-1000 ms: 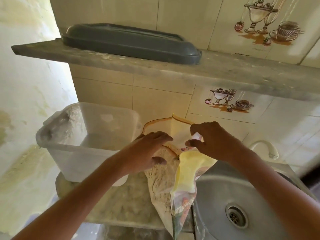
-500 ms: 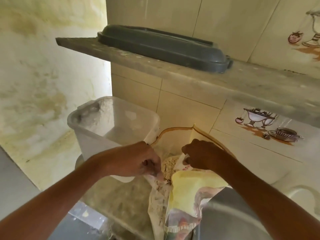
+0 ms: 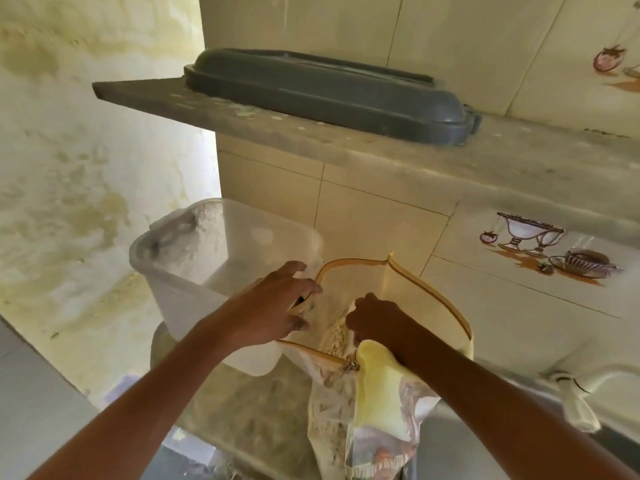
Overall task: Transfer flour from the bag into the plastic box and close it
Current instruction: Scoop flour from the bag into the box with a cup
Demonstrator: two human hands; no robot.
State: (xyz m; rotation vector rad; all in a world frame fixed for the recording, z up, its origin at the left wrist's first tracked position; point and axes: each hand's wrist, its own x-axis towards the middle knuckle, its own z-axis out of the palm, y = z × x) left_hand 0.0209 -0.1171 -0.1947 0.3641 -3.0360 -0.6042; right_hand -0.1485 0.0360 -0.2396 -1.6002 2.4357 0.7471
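We see the grey lid [image 3: 329, 95] lying on the stone shelf [image 3: 519, 157]. Below, the clear plastic box [image 3: 194, 271] stands lidless beside the opened flour bag [image 3: 388, 403]. Our left hand [image 3: 277, 306] spreads relaxed fingers at the bag's rim; our right hand [image 3: 377, 320] curls inside its mouth, the grip unclear.

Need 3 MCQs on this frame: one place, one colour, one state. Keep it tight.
1. Where does the dark lid lie?
A. on the box
B. on the shelf
C. in the sink

2. What colour is the rim of the flour bag?
A. orange-yellow
B. blue
C. black

3. What state is the plastic box in?
A. closed
B. open
C. tipped over

Answers:
1 B, it rests on the shelf above the box.
2 A, an orange-yellow band edges the open mouth.
3 B, it stands upright with nothing covering its top.
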